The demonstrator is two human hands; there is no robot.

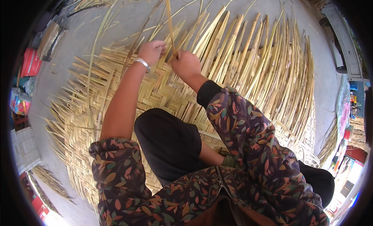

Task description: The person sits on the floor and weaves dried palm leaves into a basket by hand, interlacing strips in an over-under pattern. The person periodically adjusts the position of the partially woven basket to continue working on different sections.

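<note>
A large woven mat [155, 84] of flat, straw-coloured split strips lies on the floor under me, with long loose strip ends fanning out at its far and right edges. My right hand [186, 65] is closed around a single flat strip [169, 22], which rises from the mat's far edge toward the top of the view. Just left of it, my left hand [152, 52], with a silver bracelet [142, 63] at the wrist, hovers over the weave. Its fingers are stretched toward the strip and appear to hold nothing; their tips are slightly blurred.
My bent knee [167, 142] in black cloth rests over the mat. Loose strips lie on the grey floor [128, 18] beyond it. Along the left stand a red container [31, 63] and a white crate [25, 148]. A grey metal frame [345, 43] is at the far right.
</note>
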